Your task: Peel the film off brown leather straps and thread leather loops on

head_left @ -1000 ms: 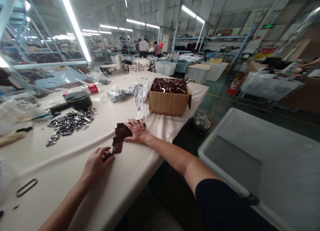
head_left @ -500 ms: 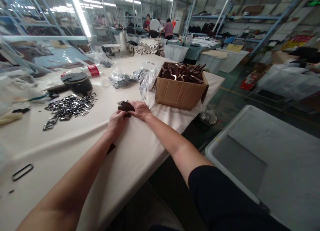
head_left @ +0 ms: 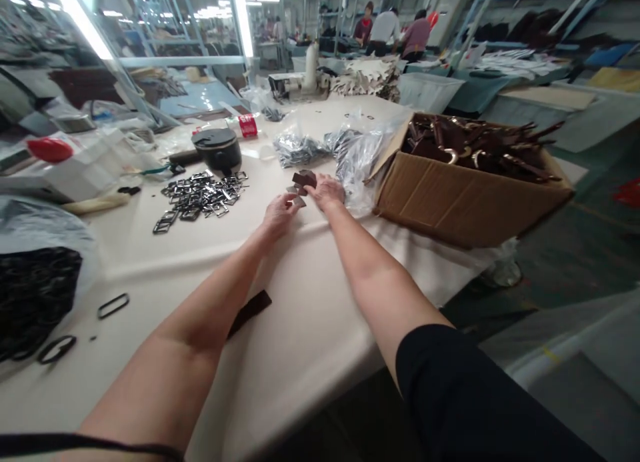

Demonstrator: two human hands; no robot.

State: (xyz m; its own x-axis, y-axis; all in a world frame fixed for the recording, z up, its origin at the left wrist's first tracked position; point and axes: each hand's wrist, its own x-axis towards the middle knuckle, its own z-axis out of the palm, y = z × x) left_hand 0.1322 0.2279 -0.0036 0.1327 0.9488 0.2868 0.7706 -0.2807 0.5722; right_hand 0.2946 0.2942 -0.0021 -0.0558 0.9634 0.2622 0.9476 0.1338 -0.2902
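Observation:
Near the middle of the table, my right hand is closed on small dark brown pieces. Just left of it, my left hand pinches a small piece with a pale face, close to the pieces in the other hand. A dark brown strip lies on the cloth beside my left forearm, which partly hides it. Metal buckles form a loose pile to the left of my hands. The exact shape of the held pieces is too small to tell.
An open cardboard box of dark straps stands at right. Plastic bags of metal parts lie beyond my hands. At left are a black round pot, a bag of black rings and a single oval ring. People are far behind.
The view has swung left, so the table things appear further right. My left hand has come slightly apart from my right, with a small piece between its fingers. More of the dark strip shows.

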